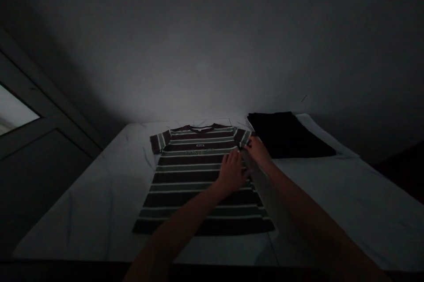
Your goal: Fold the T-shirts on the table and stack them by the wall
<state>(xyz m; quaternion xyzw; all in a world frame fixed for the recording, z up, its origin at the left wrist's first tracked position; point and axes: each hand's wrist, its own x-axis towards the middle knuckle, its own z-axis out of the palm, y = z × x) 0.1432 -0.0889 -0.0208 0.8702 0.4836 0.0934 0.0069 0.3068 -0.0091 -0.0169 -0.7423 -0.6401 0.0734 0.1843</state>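
Closest to the camera, two bare forearms rise from the bottom edge of the view, the left forearm (175, 233) and the right forearm (308, 216), each ending in one hand over the same garment. Well left of the left hand, past the bed, a dark frame (46, 110) surrounds one bright pane (16, 110). The left hand (232, 171) rests palm down on one striped T-shirt (195, 180), its fingers slightly apart and gripping nothing. That shirt lies spread on a white bed sheet (82, 211), collar pointing away from the person, with dark bands between pale and green stripes. It has two sleeves: the far sleeve (159, 141) lies well left of the left hand, and the near sleeve (243, 137) just above the right hand. The right hand (258, 152) sits just beyond the left, its fingers curled at the shirt's edge beside that sleeve; the dim light hides whether they are clamped on the cloth. Right of the right hand, one folded black garment (286, 134) lies on white bedding (318, 124).
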